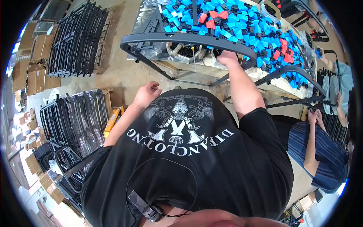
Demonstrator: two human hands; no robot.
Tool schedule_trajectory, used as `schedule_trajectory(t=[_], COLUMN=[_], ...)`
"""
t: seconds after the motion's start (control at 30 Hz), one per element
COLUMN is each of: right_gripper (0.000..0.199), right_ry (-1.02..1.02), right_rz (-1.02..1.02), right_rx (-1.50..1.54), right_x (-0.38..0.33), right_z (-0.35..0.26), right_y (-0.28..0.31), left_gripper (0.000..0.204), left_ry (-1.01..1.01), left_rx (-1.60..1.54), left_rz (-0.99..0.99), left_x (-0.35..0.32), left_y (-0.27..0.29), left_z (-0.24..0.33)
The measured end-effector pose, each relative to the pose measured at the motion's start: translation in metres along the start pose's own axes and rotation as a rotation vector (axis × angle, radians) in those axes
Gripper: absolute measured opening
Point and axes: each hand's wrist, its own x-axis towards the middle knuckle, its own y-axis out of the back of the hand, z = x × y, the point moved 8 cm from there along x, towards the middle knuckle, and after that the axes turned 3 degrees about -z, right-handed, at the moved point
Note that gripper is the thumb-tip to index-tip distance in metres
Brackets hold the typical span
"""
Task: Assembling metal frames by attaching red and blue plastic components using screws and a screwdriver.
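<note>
My left hand (147, 95) hangs in front of my shirt, its fingers loosely bent and apart, with nothing visible in it. My right hand (227, 58) reaches through a black metal frame (181, 38) and dips into a container at the table's near edge; its fingers are hidden. Left of it stands an open container (186, 56) of small black parts, and a screwdriver (193, 56) with a yellow end is upright by its rim. The curved bar of the frame passes over both containers. Beyond it lies a large heap of blue plastic pieces (230, 26) with some red ones (211, 16) among them.
A second black frame (287, 72) leans at the table's right. Two people work on the right, one in a striped dark shirt (321, 151). Stacked black frames (75, 39) stand at far left, more wrapped frames (72, 121) nearer, beside cardboard boxes (36, 79).
</note>
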Motion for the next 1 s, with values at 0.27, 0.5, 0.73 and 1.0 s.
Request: schedule_trajectory(t=[0.27,0.5,0.73,1.0], right_gripper=[0.05,0.041,0.019,0.037], right_ry=[0.038,0.032,-0.019,-0.226], right_rz=[-0.059,0.181,0.381,-0.214], right_rx=[-0.116,-0.136,0.348,2.026], right_x=[0.014,0.004,-0.032,-0.135], right_z=[-0.006,0.015,0.014,-0.063], right_y=[0.001,0.013,0.039,0.026], left_gripper=[0.047,0.047,0.046,0.038], left_ry=[-0.079,-0.083,-0.186,-0.305], left_rx=[0.12,0.106,0.123,-0.258], left_rz=[-0.086,-0.115,-0.15,-0.271], left_x=[0.013,0.022,0.043,0.081], left_y=[0.007,0.022,0.03,0.025], left_z=[-0.005,-0.028,-0.013,0.013])
